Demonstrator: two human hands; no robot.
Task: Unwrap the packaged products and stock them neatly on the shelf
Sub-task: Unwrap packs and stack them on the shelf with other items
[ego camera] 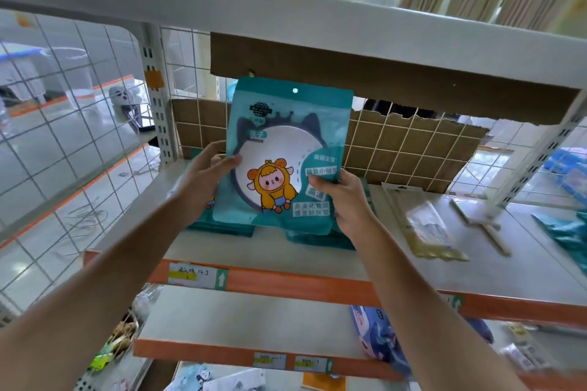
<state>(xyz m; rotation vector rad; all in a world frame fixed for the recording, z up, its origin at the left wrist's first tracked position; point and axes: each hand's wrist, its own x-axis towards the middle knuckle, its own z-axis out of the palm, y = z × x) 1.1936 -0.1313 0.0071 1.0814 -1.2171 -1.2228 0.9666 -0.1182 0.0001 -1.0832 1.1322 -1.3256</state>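
A teal mirror package (286,136) with a cartoon figure and a round white mirror stands upright over the middle shelf (286,251). My left hand (203,181) grips its left edge, thumb on the front. My right hand (343,197) grips its lower right corner. Beneath it lie more teal packages in two low stacks, one on the left (222,228) and one on the right (320,240), both partly hidden by the held package and my hands.
A clear-and-gold flat packet (425,225) lies right of the stacks, with another teal bag (565,232) at the far right. Cardboard (413,149) lines the wire back grid. The upper shelf (286,19) overhangs closely. A blue packet (378,336) sits on the lower shelf.
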